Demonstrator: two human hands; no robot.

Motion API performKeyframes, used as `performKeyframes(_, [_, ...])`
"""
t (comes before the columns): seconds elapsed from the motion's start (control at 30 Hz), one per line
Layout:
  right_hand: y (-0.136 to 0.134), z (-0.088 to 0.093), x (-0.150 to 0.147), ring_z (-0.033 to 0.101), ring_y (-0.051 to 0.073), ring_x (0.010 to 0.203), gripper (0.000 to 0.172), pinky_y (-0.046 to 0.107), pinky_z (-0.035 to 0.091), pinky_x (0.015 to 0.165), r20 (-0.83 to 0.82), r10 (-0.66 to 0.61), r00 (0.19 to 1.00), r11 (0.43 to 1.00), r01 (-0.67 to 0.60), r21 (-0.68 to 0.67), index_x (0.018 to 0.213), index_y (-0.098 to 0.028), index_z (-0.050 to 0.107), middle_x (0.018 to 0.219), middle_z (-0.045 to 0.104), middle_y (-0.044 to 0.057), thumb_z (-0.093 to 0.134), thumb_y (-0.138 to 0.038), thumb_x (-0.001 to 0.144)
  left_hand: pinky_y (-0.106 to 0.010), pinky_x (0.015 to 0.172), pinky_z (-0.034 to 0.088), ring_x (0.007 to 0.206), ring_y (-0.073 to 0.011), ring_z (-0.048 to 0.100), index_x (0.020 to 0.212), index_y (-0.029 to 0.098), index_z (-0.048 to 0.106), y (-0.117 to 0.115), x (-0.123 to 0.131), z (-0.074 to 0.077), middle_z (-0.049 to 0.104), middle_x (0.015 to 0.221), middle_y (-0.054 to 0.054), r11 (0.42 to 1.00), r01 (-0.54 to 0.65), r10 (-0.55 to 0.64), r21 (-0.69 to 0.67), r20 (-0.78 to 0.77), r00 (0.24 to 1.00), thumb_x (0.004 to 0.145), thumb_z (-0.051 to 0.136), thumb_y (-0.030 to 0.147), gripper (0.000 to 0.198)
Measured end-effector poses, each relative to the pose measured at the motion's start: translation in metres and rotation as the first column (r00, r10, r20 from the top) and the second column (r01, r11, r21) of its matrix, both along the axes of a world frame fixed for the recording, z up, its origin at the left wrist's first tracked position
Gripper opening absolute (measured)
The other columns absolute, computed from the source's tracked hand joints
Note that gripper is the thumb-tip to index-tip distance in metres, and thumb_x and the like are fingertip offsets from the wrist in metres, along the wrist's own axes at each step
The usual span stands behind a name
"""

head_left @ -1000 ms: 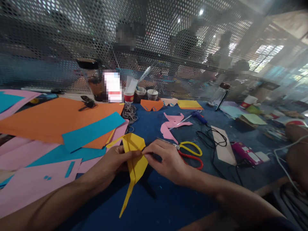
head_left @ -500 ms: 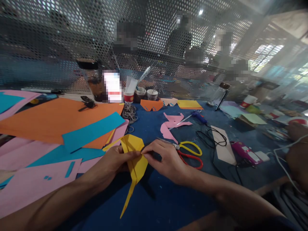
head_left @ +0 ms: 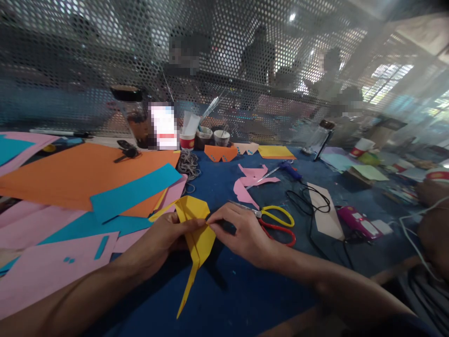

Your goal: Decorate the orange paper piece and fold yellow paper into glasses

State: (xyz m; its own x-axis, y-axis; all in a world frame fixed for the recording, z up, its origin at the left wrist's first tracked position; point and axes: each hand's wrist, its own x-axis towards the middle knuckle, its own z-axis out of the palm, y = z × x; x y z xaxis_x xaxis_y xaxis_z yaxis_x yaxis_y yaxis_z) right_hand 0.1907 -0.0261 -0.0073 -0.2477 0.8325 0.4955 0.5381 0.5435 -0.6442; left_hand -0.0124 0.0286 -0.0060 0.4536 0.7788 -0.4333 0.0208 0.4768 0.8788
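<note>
A folded yellow paper piece (head_left: 203,241) with a long thin tail hangs over the blue table, held from the left by my left hand (head_left: 171,231), whose thumb lies across its face. My right hand (head_left: 242,229) pinches the paper's right edge between thumb and fingertips. Just behind and right of that hand lie scissors (head_left: 278,217) with one yellow and one red handle. Beyond them a cut pink paper shape (head_left: 252,181) rests near a blue glue gun (head_left: 290,170).
Orange sheet (head_left: 70,173), blue strip (head_left: 136,192) and pink sheets (head_left: 84,257) cover the left side. Cups (head_left: 221,136), a lit phone (head_left: 164,126) and a jar (head_left: 135,117) line the back. At right are a magenta device (head_left: 359,222), cables and another person's arm (head_left: 435,238).
Both my hands and the yellow paper have stayed almost still. The other person's arm at the right edge has shifted slightly.
</note>
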Motion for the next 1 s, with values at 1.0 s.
performKeyframes(1.0, [-0.001,0.005,-0.007,0.071,0.014,0.082,0.011,0.026,0.059,0.074,-0.184,-0.079,0.980,0.965,0.029,-0.262,0.098,-0.019,0.072,0.093,0.074,0.002,0.065,-0.016,0.090,-0.032,0.072,0.060,0.077,-0.0233,0.076,0.092,0.021,0.076,0.002,-0.002,-0.010,0.082,0.088,-0.005,1.000,-0.009,0.009,0.012,-0.006,1.000,0.069,0.093,0.044,0.036])
